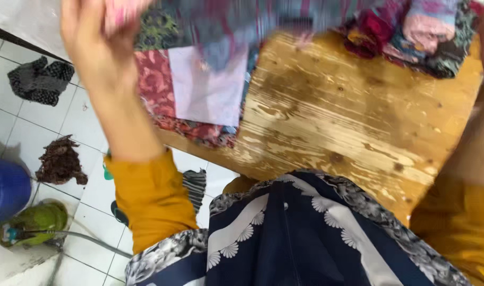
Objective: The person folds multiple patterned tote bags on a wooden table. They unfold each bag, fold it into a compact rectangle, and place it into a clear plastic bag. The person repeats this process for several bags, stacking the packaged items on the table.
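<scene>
Hands of a person in mustard-yellow sleeves reach across a worn wooden table [348, 122], seen from above. The left hand [93, 37] is raised at the far left, blurred by motion, its fingers seemingly closed around a pink scrap of cloth [120, 10] at the top edge; the blur makes the hold hard to judge for certain. The right hand is cut off by the right edge of the view, where only the forearm [478, 132] shows, so whether it is closed or spread cannot be told.

Just right of the left hand, a flat stack of fabric pieces [194, 95] lies on the far left part of the table, overhanging its left edge. A pale lilac square sits on top, with red patterned cloth beside and beneath it. At the far right, a heap of folded fabrics [417, 32] in pink, maroon and dark prints rests on the table.

Nearest the camera is the person's dark blue garment with white fan shapes [305, 233]. On the white tiled floor [9, 116] to the left lie a black dotted rag [40, 79], a brown rag [59, 161], a blue container [6, 190] and a green object [32, 222].
</scene>
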